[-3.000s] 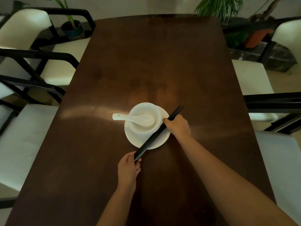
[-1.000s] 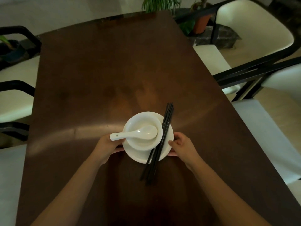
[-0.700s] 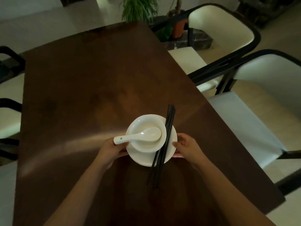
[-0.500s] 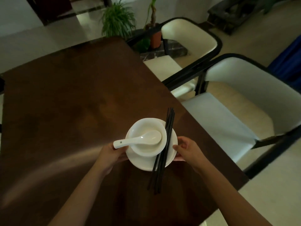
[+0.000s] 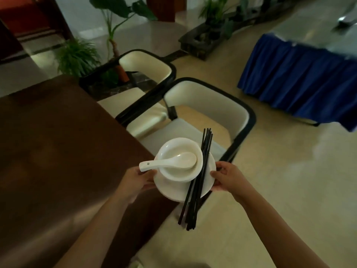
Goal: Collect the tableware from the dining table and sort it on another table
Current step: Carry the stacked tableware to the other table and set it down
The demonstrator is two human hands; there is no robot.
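I hold a white plate in the air beside the corner of the dark wooden dining table. A white bowl sits on the plate, and a white ceramic spoon lies in the bowl with its handle pointing left. Several black chopsticks lie across the plate's right side, their near ends hanging past the rim. My left hand grips the plate's left edge and my right hand grips its right edge.
Two cream chairs with black frames stand along the table's right side, right below the plate. A table with a blue skirt stands at the far right across a pale tiled floor. Potted plants stand behind the dining table.
Both hands took the plate's edges, lifted it with bowl, spoon and chopsticks, and carried it right, off the table. The view has swung right toward the blue-skirted table.
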